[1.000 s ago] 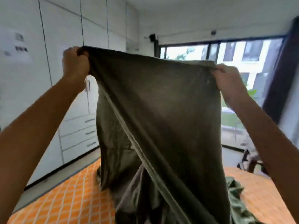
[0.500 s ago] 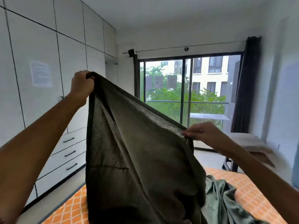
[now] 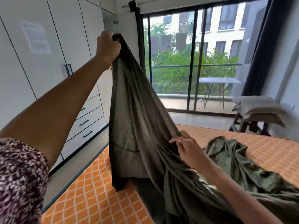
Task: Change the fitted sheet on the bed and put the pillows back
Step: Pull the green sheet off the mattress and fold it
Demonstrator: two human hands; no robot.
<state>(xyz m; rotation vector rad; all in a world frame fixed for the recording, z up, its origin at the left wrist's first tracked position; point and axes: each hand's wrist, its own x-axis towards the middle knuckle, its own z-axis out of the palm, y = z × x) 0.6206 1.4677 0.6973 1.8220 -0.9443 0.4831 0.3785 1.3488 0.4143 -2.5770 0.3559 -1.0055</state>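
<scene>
Orange-patterned mattress (image 3: 100, 191) beside white wardrobe (image 3: 48, 46), window (image 3: 194, 54).

Daylight enters through the glass doors (image 3: 194, 59) at upper centre and right; room evenly bright, no harsh glare, outdoor view slightly washed. The sheet (image 3: 137, 123) reads dark where backlit, with a soft shadow beneath it on the mattress (image 3: 90, 191). Wide-angle bending shows along the wardrobe (image 3: 48, 54) at left; right edge and lower-left sleeve (image 3: 19, 178) smeared with blur.
</scene>
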